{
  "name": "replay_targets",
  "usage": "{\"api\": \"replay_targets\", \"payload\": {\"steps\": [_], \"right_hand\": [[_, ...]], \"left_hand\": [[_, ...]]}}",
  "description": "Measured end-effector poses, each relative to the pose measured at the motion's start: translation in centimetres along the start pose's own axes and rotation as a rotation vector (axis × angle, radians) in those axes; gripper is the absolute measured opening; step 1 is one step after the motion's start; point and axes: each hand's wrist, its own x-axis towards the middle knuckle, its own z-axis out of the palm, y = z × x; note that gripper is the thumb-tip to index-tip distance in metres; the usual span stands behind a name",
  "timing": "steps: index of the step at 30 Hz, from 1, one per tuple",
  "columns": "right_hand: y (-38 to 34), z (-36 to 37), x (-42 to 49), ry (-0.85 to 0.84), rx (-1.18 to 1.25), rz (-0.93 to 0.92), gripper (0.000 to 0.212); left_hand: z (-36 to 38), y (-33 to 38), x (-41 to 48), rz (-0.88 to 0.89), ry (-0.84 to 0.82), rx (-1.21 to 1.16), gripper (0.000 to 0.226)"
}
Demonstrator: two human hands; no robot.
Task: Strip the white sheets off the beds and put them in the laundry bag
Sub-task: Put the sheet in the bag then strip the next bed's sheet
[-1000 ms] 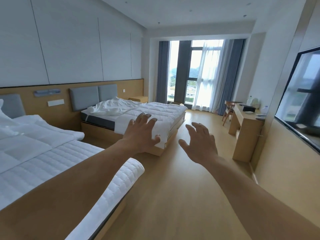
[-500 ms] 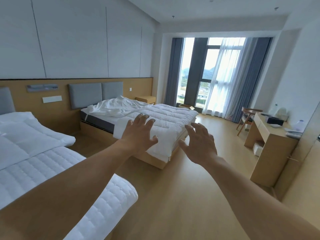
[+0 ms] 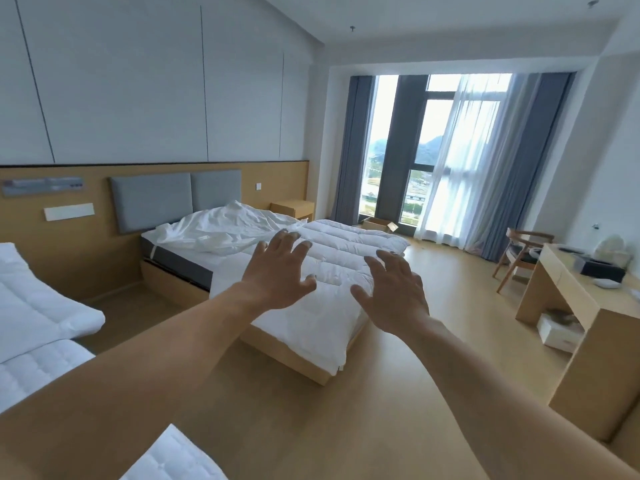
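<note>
A crumpled white sheet (image 3: 228,228) lies bunched at the head of the far bed (image 3: 304,362), beside a quilted white duvet (image 3: 349,244) that covers the foot. Part of the dark mattress side shows under the sheet. My left hand (image 3: 277,271) and my right hand (image 3: 393,292) are stretched out in front of me, fingers spread, holding nothing, still short of that bed. A second bed (image 3: 38,323) with quilted white bedding fills the lower left, close to me. No laundry bag is in view.
A wooden desk (image 3: 568,306) with a black box and small items stands along the right wall, a wooden chair (image 3: 523,251) beyond it. A white box (image 3: 557,327) sits under the desk. An open cardboard box (image 3: 377,223) lies by the curtained window. Wooden floor runs between.
I have moved forward and turned left; the far bed looks larger and nearer. The wall screen has left the view. Both hands stay outstretched and empty.
</note>
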Motion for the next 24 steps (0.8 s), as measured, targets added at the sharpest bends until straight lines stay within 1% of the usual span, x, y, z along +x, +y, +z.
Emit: {"api": "replay_targets", "payload": {"steps": [4, 8, 11, 13, 17, 20, 24], "right_hand": [[2.4, 3.7, 8.8, -0.013, 0.038, -0.071, 0.066], [3.4, 6.0, 17.2, -0.014, 0.066, -0.169, 0.067], [3.1, 8.3, 22.7, -0.044, 0.095, -0.234, 0.067], [2.3, 10.3, 25.7, -0.066, 0.102, -0.276, 0.067], [-0.1, 14.3, 32.4, -0.079, 0.119, -0.34, 0.067], [-2.5, 17.0, 38.2, -0.073, 0.12, -0.387, 0.068], [-6.1, 20.4, 46.4, -0.058, 0.104, -0.404, 0.067]], "left_hand": [[3.4, -1.4, 6.7, -0.078, 0.003, 0.031, 0.067], [5.6, -3.6, 12.8, -0.17, -0.009, 0.081, 0.067], [7.7, -5.5, 16.1, -0.232, -0.06, 0.101, 0.068], [9.3, -7.5, 17.8, -0.259, -0.093, 0.134, 0.069], [11.6, -12.4, 22.2, -0.321, -0.085, 0.149, 0.069], [13.4, -17.2, 25.9, -0.351, -0.08, 0.172, 0.067], [15.5, -24.4, 30.9, -0.393, -0.049, 0.154, 0.068]]}}
